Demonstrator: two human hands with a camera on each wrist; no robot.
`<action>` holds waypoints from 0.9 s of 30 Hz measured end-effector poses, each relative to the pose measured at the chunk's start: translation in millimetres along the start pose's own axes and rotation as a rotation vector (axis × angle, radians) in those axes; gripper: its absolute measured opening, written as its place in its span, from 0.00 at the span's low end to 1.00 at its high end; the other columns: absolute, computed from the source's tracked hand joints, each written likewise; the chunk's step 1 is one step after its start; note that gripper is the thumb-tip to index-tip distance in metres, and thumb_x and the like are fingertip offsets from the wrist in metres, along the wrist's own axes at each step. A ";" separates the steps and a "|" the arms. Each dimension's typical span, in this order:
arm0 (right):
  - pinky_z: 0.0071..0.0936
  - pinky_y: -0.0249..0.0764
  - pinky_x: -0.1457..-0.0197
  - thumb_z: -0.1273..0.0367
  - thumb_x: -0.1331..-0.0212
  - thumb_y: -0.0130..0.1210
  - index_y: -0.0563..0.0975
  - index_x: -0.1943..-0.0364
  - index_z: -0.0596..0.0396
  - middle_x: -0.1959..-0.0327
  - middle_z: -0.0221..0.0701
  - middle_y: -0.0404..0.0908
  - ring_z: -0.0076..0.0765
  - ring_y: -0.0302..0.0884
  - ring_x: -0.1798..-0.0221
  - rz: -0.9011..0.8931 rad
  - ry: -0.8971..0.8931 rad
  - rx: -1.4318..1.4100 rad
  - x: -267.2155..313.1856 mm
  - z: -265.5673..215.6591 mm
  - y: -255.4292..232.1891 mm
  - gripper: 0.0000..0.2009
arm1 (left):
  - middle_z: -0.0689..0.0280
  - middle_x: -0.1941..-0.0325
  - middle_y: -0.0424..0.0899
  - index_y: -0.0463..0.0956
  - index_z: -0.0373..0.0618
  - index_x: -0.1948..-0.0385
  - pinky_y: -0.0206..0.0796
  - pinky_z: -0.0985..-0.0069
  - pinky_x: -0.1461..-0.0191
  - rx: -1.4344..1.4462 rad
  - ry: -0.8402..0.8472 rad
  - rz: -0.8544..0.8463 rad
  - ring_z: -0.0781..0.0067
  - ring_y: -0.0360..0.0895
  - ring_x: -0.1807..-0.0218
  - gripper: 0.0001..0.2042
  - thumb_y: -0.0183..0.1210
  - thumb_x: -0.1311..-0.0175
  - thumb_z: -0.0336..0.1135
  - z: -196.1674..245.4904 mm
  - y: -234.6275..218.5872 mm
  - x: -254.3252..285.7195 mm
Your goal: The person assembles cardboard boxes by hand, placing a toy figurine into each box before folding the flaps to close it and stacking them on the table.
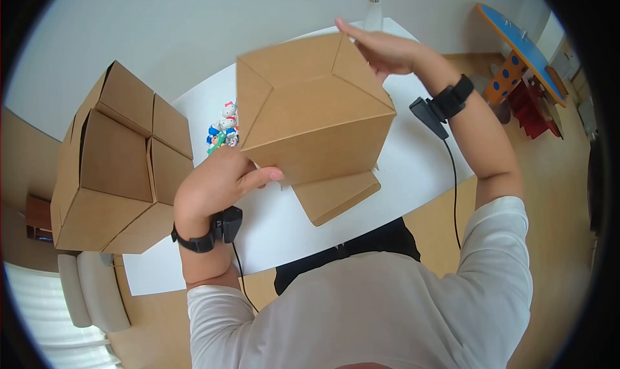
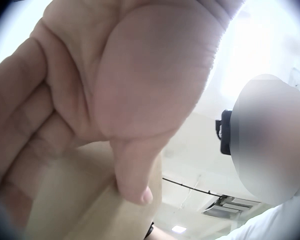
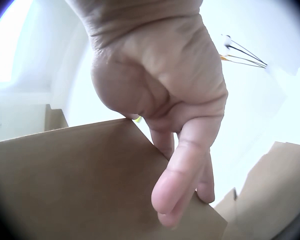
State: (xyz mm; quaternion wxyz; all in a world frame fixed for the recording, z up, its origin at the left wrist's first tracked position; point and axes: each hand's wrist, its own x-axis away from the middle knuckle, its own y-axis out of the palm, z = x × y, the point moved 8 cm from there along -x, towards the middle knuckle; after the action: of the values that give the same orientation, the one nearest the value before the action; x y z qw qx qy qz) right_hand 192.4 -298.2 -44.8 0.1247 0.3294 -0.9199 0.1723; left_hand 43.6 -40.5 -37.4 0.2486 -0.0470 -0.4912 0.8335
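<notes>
A white table (image 1: 413,175) carries a big folded carton (image 1: 116,162) on its left edge, and above its middle a box (image 1: 310,110) is held up in the air between two hands. The left hand (image 1: 216,181) grips the box's near lower corner, thumb curled along the side, while the right hand (image 1: 387,49) lies with straight fingers against the far top edge. Small toy figures (image 1: 223,130) stand on the table behind the box.
</notes>
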 end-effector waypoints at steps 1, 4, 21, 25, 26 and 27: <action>0.40 0.83 0.50 0.32 0.36 0.36 0.64 0.30 0.60 0.40 0.44 0.77 0.39 0.82 0.46 0.049 -0.052 -0.006 9.1 -18.5 -1.8 0.46 | 0.54 0.73 0.86 0.78 0.36 0.50 0.72 0.68 0.66 0.065 0.009 0.054 0.55 0.82 0.73 0.28 0.65 0.39 0.55 5.8 -6.4 8.8; 0.37 0.73 0.36 0.35 0.32 0.36 0.60 0.28 0.59 0.33 0.46 0.70 0.43 0.72 0.35 0.051 -0.284 0.056 78.4 -103.9 28.4 0.43 | 0.54 0.68 0.86 0.71 0.37 0.40 0.75 0.70 0.66 0.255 0.022 0.201 0.55 0.84 0.72 0.30 0.65 0.37 0.50 31.7 -26.7 32.6; 0.38 0.57 0.25 0.65 0.43 0.67 0.54 0.25 0.57 0.29 0.37 0.63 0.39 0.58 0.25 0.351 -0.847 -0.109 57.3 -18.6 73.3 0.44 | 0.48 0.25 0.61 0.19 0.55 0.25 0.70 0.61 0.36 0.159 0.106 0.253 0.51 0.71 0.32 0.52 0.55 0.38 0.20 -51.5 -17.1 -55.2; 0.34 0.64 0.29 0.61 0.39 0.65 0.59 0.26 0.55 0.32 0.32 0.67 0.38 0.65 0.30 0.452 -0.904 -0.095 49.8 -8.5 63.3 0.39 | 0.50 0.29 0.68 0.27 0.56 0.23 0.73 0.62 0.41 0.111 0.146 0.335 0.54 0.75 0.35 0.49 0.57 0.38 0.21 -53.5 -18.5 -58.6; 0.33 0.65 0.31 0.61 0.38 0.64 0.61 0.28 0.56 0.34 0.31 0.69 0.36 0.68 0.33 0.492 -0.927 -0.121 48.1 -10.3 50.5 0.37 | 0.50 0.31 0.70 0.32 0.55 0.23 0.73 0.63 0.42 0.122 0.103 0.328 0.55 0.76 0.37 0.48 0.57 0.38 0.21 -55.9 -22.4 -55.0; 0.31 0.65 0.32 0.61 0.38 0.64 0.63 0.29 0.56 0.36 0.30 0.71 0.35 0.70 0.36 0.521 -0.947 -0.151 45.5 -14.5 41.4 0.35 | 0.50 0.32 0.72 0.36 0.55 0.23 0.74 0.63 0.43 0.132 0.060 0.321 0.55 0.77 0.38 0.46 0.58 0.38 0.22 -58.1 -26.0 -50.9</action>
State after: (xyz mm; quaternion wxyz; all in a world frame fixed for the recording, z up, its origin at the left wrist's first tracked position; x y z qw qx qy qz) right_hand 133.0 -288.0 -25.7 -0.3267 0.1225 -0.9365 -0.0361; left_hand 116.3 -7.4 -53.7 0.1295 -0.1333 -0.4138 0.8912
